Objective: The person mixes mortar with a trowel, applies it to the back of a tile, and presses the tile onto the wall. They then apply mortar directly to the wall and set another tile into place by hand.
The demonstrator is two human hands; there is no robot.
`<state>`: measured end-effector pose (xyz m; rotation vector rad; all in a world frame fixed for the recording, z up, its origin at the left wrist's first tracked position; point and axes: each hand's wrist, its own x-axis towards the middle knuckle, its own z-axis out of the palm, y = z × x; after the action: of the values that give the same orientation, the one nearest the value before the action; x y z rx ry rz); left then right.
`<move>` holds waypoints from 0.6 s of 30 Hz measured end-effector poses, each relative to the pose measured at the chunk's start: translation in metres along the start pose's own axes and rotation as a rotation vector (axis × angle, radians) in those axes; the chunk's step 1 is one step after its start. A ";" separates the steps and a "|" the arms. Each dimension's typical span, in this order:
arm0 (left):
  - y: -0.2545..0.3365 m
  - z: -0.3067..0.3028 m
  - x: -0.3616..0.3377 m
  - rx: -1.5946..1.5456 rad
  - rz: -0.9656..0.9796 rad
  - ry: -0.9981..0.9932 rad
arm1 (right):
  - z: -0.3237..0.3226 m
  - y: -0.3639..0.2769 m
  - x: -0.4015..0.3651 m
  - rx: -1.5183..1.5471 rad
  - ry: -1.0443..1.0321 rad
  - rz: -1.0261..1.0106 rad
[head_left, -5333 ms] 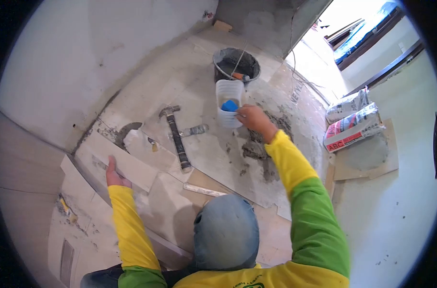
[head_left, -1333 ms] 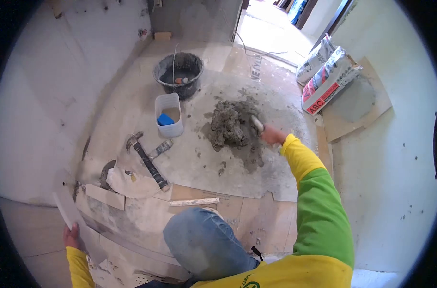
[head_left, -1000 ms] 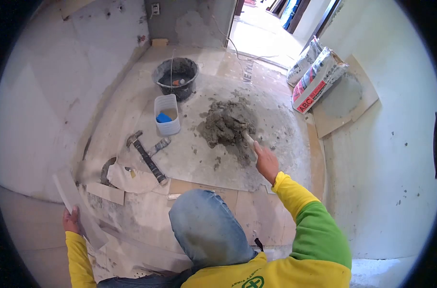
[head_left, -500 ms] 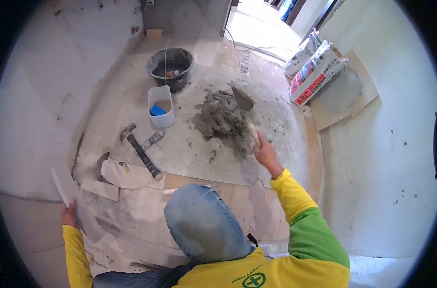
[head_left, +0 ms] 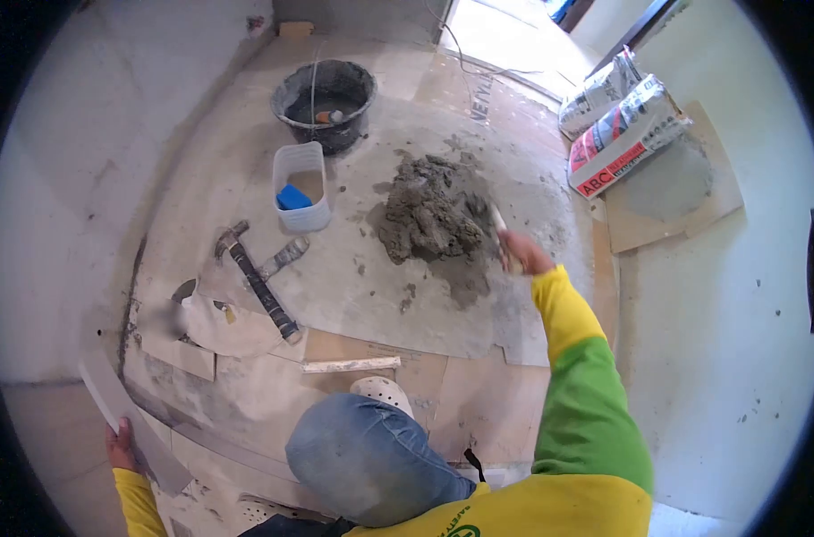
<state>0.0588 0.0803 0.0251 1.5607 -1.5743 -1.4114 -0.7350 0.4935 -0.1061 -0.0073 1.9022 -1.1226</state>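
A heap of wet grey mortar [head_left: 429,210] lies on the pale floor sheet. At its right edge, my right hand [head_left: 526,253] is closed round the light handle of a trowel [head_left: 498,219], whose blade is hard to make out against the mortar. At the lower left, my left hand [head_left: 122,446] grips a long pale tile strip [head_left: 143,438] by its edge, with the strip slanting down to the right.
Beyond the heap stand a black bucket [head_left: 325,106] and a clear tub [head_left: 301,188] with a blue sponge. A hammer [head_left: 259,285] and a scraper [head_left: 284,257] lie left of the heap. Cement bags [head_left: 626,134] lean at the right wall.
The trowel has shifted from the top of the heap to its right side, and its blade shows less. My left hand and the strip sit slightly lower. The view has shifted a little.
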 end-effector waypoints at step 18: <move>0.008 -0.012 -0.024 -0.084 0.109 0.015 | 0.072 -0.034 -0.185 -1.472 0.302 -0.583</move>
<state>0.0714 0.0973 0.0436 1.4121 -1.5472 -1.3847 -0.5891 0.4999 0.0318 -1.3037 2.6563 0.2230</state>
